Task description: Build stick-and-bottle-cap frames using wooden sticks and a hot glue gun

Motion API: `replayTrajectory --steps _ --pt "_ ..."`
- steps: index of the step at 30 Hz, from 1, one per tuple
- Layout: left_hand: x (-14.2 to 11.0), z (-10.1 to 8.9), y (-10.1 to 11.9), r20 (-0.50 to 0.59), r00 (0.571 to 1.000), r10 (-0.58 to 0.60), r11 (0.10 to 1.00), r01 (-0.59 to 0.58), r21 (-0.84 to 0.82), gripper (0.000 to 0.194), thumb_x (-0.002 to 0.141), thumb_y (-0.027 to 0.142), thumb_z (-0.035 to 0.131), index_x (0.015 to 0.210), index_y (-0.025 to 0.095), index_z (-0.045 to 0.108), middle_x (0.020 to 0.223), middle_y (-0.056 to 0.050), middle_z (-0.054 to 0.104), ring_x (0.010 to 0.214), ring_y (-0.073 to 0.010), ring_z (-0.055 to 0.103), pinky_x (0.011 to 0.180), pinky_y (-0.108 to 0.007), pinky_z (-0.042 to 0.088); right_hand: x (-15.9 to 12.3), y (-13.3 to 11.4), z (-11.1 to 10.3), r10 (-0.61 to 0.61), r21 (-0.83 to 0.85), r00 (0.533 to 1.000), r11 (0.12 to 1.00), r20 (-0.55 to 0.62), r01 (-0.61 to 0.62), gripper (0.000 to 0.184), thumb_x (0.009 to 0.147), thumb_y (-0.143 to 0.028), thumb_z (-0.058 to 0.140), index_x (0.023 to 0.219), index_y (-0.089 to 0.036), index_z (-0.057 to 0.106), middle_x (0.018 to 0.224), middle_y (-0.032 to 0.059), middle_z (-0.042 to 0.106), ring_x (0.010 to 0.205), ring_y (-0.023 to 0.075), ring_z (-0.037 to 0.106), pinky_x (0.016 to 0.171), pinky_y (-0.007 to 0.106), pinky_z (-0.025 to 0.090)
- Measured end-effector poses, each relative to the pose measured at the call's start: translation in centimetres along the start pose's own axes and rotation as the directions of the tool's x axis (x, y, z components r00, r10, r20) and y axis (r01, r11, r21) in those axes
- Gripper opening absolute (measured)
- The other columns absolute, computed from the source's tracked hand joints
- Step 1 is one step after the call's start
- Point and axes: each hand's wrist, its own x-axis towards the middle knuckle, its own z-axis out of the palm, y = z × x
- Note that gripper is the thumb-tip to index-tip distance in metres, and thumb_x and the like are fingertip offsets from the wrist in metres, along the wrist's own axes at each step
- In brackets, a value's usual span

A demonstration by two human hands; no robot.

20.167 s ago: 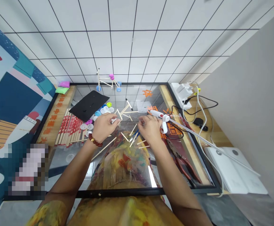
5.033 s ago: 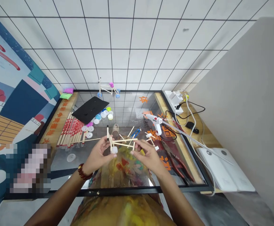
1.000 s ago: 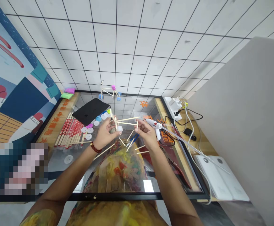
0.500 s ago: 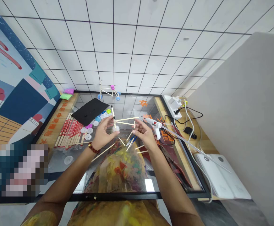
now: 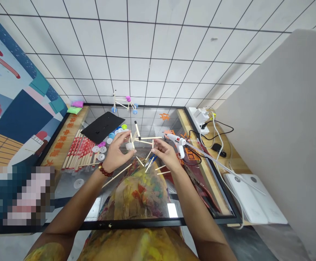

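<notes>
Between both hands is a small frame of glued wooden sticks, held above the glass tabletop. My left hand pinches its left end, beside a white bottle cap. A stick with black ends leans across the top of that end. My right hand has thumb and fingers closed on a short upright stick at the frame's right end. Below the hands lie cut stick pieces and a blue-handled cutting tool, partly covered by sticks.
A white glue gun rests to the right, near a power strip and cables. Chopsticks in red wrappers, a black sheet and several bottle caps lie left. A similar stick model stands at the back.
The stick frame has turned in my hands: its black-ended stick now leans the other way, further right. My left hand has shifted slightly left, and the view has moved a little.
</notes>
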Motion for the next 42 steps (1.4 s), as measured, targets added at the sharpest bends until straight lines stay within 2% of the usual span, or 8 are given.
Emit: replayTrajectory --steps 4,10,21,25,28,32,36,42 --pt "-0.1 0.0 0.2 0.012 1.000 0.019 1.000 -0.019 0.008 0.068 0.070 0.020 0.077 0.135 0.027 0.058 0.136 -0.009 0.054 0.124 -0.0279 0.055 0.106 -0.043 0.050 -0.2 -0.3 0.0 0.000 -0.004 1.000 1.000 0.004 0.000 0.053 0.068 -0.034 0.085 0.117 -0.026 0.067 0.100 0.0009 0.065 0.074 0.0115 0.057 0.071 0.028 0.049" --pt "-0.3 0.0 -0.3 0.026 0.997 0.077 0.993 -0.079 0.085 0.070 0.072 0.019 0.075 0.139 0.029 0.054 0.135 -0.009 0.054 0.123 -0.0269 0.057 0.104 -0.044 0.052 -0.1 -0.1 -0.1 -0.012 -0.038 1.000 0.999 0.022 0.012 0.043 0.073 -0.038 0.081 0.113 -0.025 0.071 0.091 0.0005 0.067 0.074 0.0128 0.057 0.073 0.029 0.049" --pt "-0.3 0.0 -0.1 0.016 0.996 0.090 0.992 -0.091 0.084 0.068 0.073 0.023 0.076 0.137 0.028 0.055 0.132 -0.009 0.055 0.123 -0.0267 0.058 0.104 -0.044 0.053 0.0 0.9 -0.2 0.006 -0.077 0.999 0.997 0.049 -0.002 0.051 0.073 -0.038 0.080 0.122 -0.027 0.068 0.102 0.0022 0.069 0.076 0.0134 0.060 0.077 0.031 0.051" --pt "0.3 0.4 -1.1 -0.022 0.999 0.030 0.997 -0.029 0.072 0.066 0.071 0.025 0.076 0.134 0.025 0.057 0.130 -0.010 0.056 0.120 -0.0261 0.060 0.103 -0.043 0.054 0.1 1.6 -0.2 -0.008 -0.136 0.999 0.991 -0.049 0.001 0.065 0.070 -0.037 0.081 0.131 -0.025 0.061 0.117 0.0072 0.065 0.072 0.0117 0.058 0.069 0.028 0.051" --pt "1.0 0.9 -2.6 -0.055 0.998 -0.021 0.998 0.024 0.066 0.067 0.069 0.025 0.077 0.133 0.024 0.058 0.130 -0.010 0.055 0.120 -0.0258 0.060 0.103 -0.043 0.053 0.2 1.8 -0.2 -0.040 -0.203 0.995 0.979 -0.095 0.020 0.059 0.072 -0.037 0.078 0.127 -0.022 0.062 0.116 0.0087 0.064 0.072 0.0118 0.058 0.069 0.028 0.051" --pt "1.7 1.5 -4.6 -0.072 0.995 -0.063 0.996 0.067 0.055 0.068 0.067 0.024 0.077 0.132 0.023 0.058 0.129 -0.011 0.054 0.118 -0.0255 0.061 0.102 -0.042 0.054 0.1 2.2 -0.4 -0.068 -0.259 0.991 0.965 -0.115 0.036 0.053 0.075 -0.036 0.073 0.125 -0.020 0.062 0.114 0.0091 0.065 0.070 0.0117 0.058 0.069 0.029 0.052" --pt "1.9 1.7 -5.5 -0.059 0.995 -0.082 0.995 0.085 0.058 0.068 0.067 0.023 0.076 0.132 0.023 0.057 0.131 -0.010 0.054 0.119 -0.0254 0.060 0.101 -0.042 0.055 0.4 2.5 -0.6 -0.082 -0.341 0.989 0.939 -0.126 0.034 0.049 0.078 -0.036 0.068 0.124 -0.020 0.063 0.113 0.0088 0.067 0.070 0.0121 0.059 0.070 0.029 0.053" --pt "1.8 1.4 -5.9 -0.027 0.999 -0.037 0.995 0.039 0.095 0.069 0.069 0.023 0.075 0.135 0.023 0.055 0.132 -0.011 0.055 0.122 -0.0257 0.059 0.104 -0.042 0.053 2.1 1.6 -0.8 -0.032 -0.570 0.996 0.821 -0.083 -0.021 0.047 0.074 -0.022 0.070 0.121 -0.019 0.067 0.109 0.0076 0.069 0.072 0.0133 0.062 0.074 0.031 0.055"
